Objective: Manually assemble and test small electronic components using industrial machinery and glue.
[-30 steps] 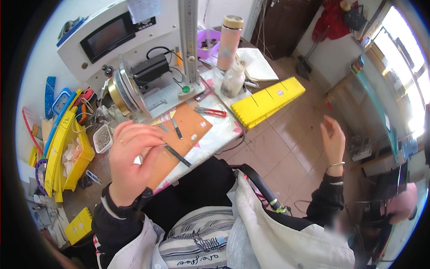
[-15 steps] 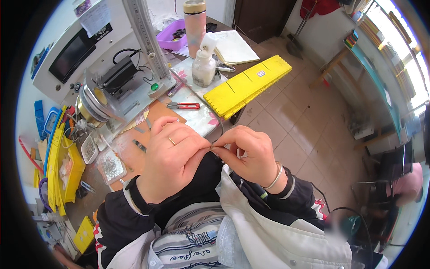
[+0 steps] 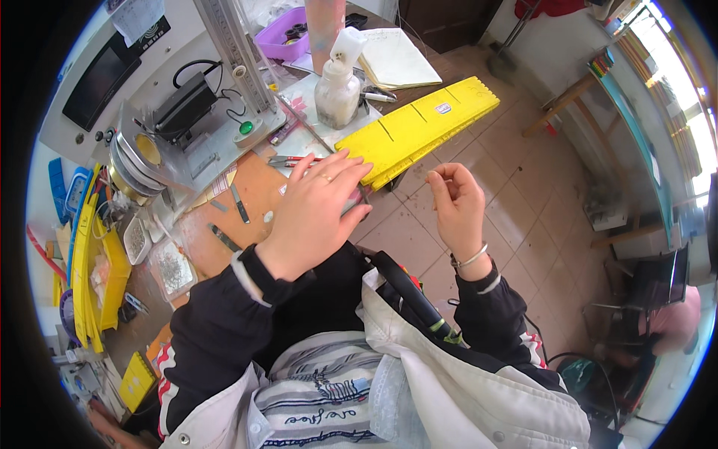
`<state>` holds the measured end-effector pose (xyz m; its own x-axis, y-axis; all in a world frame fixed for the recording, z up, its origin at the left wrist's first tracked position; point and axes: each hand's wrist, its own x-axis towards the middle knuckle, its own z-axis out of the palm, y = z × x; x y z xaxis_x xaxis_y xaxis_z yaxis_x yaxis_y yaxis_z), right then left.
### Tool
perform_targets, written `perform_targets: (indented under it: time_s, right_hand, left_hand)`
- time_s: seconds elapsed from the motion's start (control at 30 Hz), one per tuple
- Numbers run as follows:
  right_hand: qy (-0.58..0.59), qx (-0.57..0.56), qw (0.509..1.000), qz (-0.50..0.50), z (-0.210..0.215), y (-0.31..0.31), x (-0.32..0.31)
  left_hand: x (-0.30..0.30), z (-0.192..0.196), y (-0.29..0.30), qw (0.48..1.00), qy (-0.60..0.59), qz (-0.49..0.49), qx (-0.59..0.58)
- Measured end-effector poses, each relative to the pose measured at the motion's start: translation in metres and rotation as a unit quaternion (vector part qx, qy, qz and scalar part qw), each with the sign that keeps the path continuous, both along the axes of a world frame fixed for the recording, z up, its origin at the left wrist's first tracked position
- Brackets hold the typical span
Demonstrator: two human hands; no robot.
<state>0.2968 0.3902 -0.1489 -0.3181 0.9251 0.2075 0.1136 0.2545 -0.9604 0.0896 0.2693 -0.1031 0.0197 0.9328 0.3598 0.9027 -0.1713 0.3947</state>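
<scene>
My left hand (image 3: 313, 213), a ring on one finger, is open with its fingers spread at the table's front edge. Its fingertips are close to the near end of a stack of long yellow strips (image 3: 422, 127); whether they touch it I cannot tell. Partly covered by these fingers is a pair of red-handled snips (image 3: 284, 160). Further right, my right hand (image 3: 458, 203) is raised over the floor, with thumb and fingers pinched together. Anything in that pinch is too small to make out.
A metal machine with a post (image 3: 243, 67) stands at the back left. Behind the strips are a cloudy white bottle (image 3: 336, 101), a notebook (image 3: 400, 60) and a purple basket (image 3: 280, 37). Left lie a tray of small metal pieces (image 3: 173, 268) and a yellow bin (image 3: 114, 280).
My hands, fingertips together before, have parted. The left has opened and reached forward to the strips; the right has moved right and up, still pinched. The view has shifted slightly.
</scene>
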Motion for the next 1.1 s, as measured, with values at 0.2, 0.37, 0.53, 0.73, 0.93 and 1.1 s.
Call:
perform_targets:
  time_s: [0.2,0.37,0.53,0.73,0.93,1.1]
  right_hand:
    - [-0.037,0.026,0.999,-0.009,-0.021,0.004,-0.020]
    - [-0.052,0.052,0.997,-0.006,-0.023,0.000,-0.030]
    - [-0.047,0.035,0.998,-0.009,-0.028,-0.001,-0.030]
    - [-0.001,-0.025,1.000,0.002,-0.034,-0.005,-0.024]
    - [0.018,-0.022,1.000,0.011,-0.031,-0.007,-0.030]
    - [-0.014,0.018,1.000,0.009,-0.034,-0.006,-0.032]
  left_hand:
    - [0.006,-0.026,0.019,0.998,0.066,-0.001,-0.018]
    - [0.004,-0.031,0.021,0.997,0.059,-0.010,-0.045]
    - [0.002,-0.029,0.029,0.997,0.058,0.056,-0.010]
    - [-0.002,-0.033,0.037,0.998,-0.009,0.063,0.026]
    - [0.006,-0.038,0.040,0.997,0.024,0.065,0.022]
    - [0.012,-0.032,0.033,0.996,0.052,0.049,0.044]
